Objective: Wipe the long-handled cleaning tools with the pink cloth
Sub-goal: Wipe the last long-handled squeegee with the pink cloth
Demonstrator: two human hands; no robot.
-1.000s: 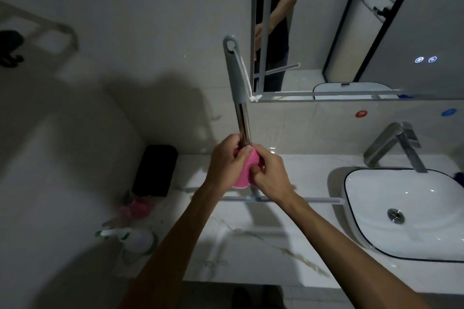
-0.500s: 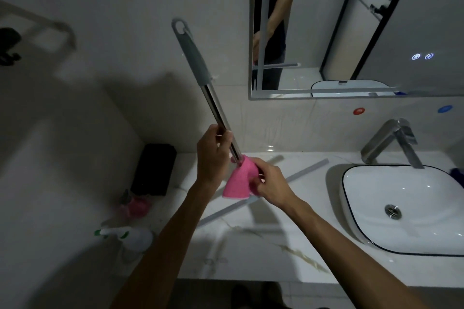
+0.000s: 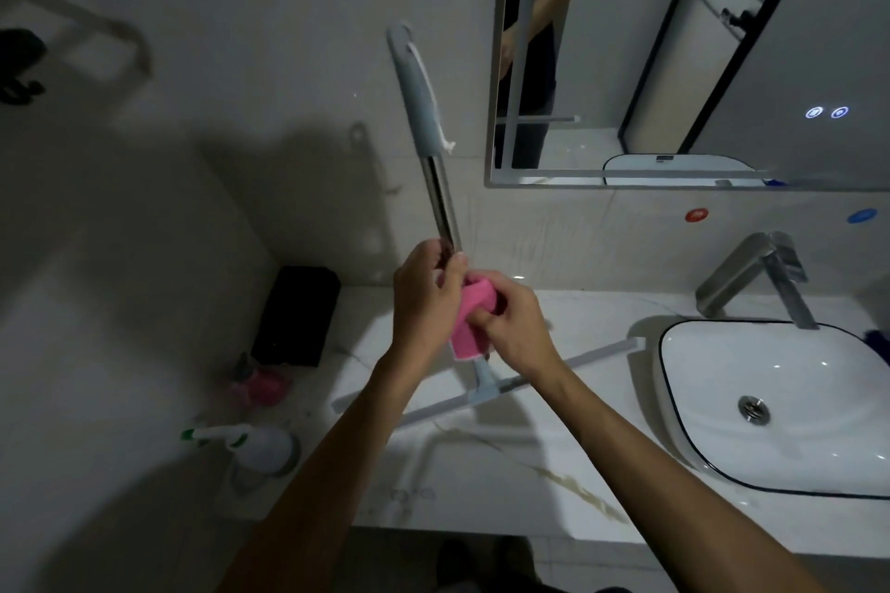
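Squeegee (image 3: 433, 169) stands near upright, handle up; left hand (image 3: 424, 303) grips it, right hand (image 3: 517, 327) clasps pink cloth (image 3: 469, 318).

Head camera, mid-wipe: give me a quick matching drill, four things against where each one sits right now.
Things:
1. pink cloth
2. spray bottle
3. tap
4. black box

Places:
A. behind the white basin
B. back corner of the counter, against the wall
C. wrapped round the squeegee shaft, between the left hand and right hand
D. lying at the counter's left front edge

Pairs: 1-C, 2-D, 3-A, 4-B
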